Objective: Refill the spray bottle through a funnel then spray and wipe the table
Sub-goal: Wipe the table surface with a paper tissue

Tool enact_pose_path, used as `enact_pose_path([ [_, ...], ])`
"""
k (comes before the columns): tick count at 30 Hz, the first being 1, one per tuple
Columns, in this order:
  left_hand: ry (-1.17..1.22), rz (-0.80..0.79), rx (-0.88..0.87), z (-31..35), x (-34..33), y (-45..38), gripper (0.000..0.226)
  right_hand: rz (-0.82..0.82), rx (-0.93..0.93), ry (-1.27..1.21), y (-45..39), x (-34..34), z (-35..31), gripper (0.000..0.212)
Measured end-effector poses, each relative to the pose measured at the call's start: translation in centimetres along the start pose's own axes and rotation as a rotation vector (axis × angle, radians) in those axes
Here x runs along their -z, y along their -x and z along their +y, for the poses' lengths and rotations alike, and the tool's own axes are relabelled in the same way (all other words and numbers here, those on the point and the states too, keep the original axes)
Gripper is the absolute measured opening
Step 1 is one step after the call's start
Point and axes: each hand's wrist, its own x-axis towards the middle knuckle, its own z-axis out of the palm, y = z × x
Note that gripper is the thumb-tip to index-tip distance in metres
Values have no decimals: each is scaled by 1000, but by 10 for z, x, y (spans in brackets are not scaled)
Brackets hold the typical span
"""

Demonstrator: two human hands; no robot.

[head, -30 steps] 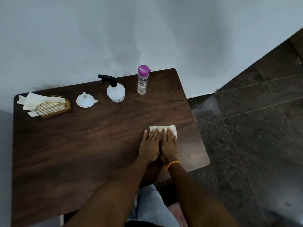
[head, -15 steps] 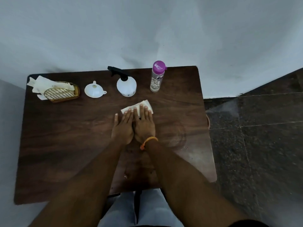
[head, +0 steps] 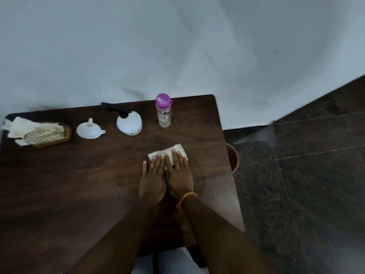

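Left hand [head: 153, 177]: we are seeing it lying flat, fingers straight and together, fingertips pressing down on the near left part of the tissue; nothing is clamped in it.
Right hand [head: 178, 175]: we are seeing it flat as well, touching the left hand along its side, fingers spread slightly over the tissue's right half; an orange band [head: 186, 198] is circling its wrist.
Tissue [head: 178, 150]: a folded white sheet is lying under both sets of fingertips, right of the table's centre; we are judging that two flat palms are being used to spread pressure and keep the sheet from bunching.
Table [head: 69, 184]: the dark wooden top is being wiped; a faint sheen is showing to the right of the hands, probably sprayed liquid.
Spray bottle [head: 129, 122]: it is standing upright at the far edge, nozzle on, set clear of the wiping path.
Funnel [head: 89, 129]: it is resting mouth down just left of the spray bottle.
Refill bottle [head: 164, 110]: clear, purple-capped, it is standing right of the spray bottle.
Basket [head: 48, 135]: it is holding spare tissues at the far left.
Stage: we are judging the refill and spraying done, wiping under way.
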Motion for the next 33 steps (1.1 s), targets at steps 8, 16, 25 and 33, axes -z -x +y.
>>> enact_pose_path([
  [8,54,-94,-152,120,39,-93,70,-13,-247,118,-2,49,134,63],
  [16,-56,-130,-248,129,-10,11,71,-3,-303,75,111,-10,95,68],
  [25,-63,-91,-11,37,-3,19,77,-29,-26,-14,29,9,20,62],
  [33,-11,-135,-72,85,45,-106,68,-66,-184,106,-48,67,106,62],
])
